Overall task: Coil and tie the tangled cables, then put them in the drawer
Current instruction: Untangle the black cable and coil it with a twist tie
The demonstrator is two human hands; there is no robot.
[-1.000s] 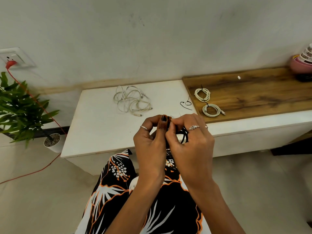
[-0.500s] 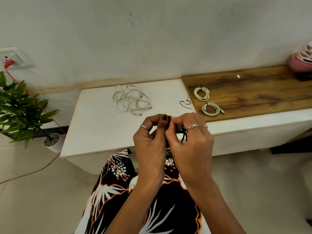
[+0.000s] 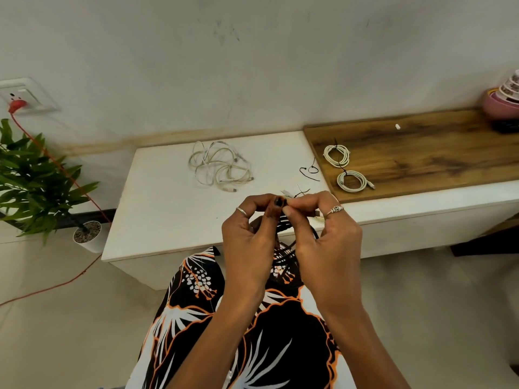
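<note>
A coiled black cable point(image 3: 286, 249) hangs between my hands over my lap, at the front edge of the white cabinet top point(image 3: 163, 209). My left hand point(image 3: 250, 237) and my right hand point(image 3: 323, 240) meet fingertip to fingertip above it, pinching the coil's top and a thin black tie point(image 3: 302, 192). A loose tangle of white cables point(image 3: 220, 167) lies at the back of the cabinet top. Two white cables sit coiled and tied on the wooden board point(image 3: 435, 158): a far coil point(image 3: 336, 155) and a near coil point(image 3: 352, 181).
A spare black tie point(image 3: 309, 172) lies by the board's left edge. Pink stacked bowls point(image 3: 504, 99) stand at the far right. A potted plant point(image 3: 36, 181) and a red cord point(image 3: 56, 161) from the wall socket are on the left, with the floor below.
My hands have kept pinching at the top of the black coil, with only small finger movements. The tie's ends now stick out above my fingertips.
</note>
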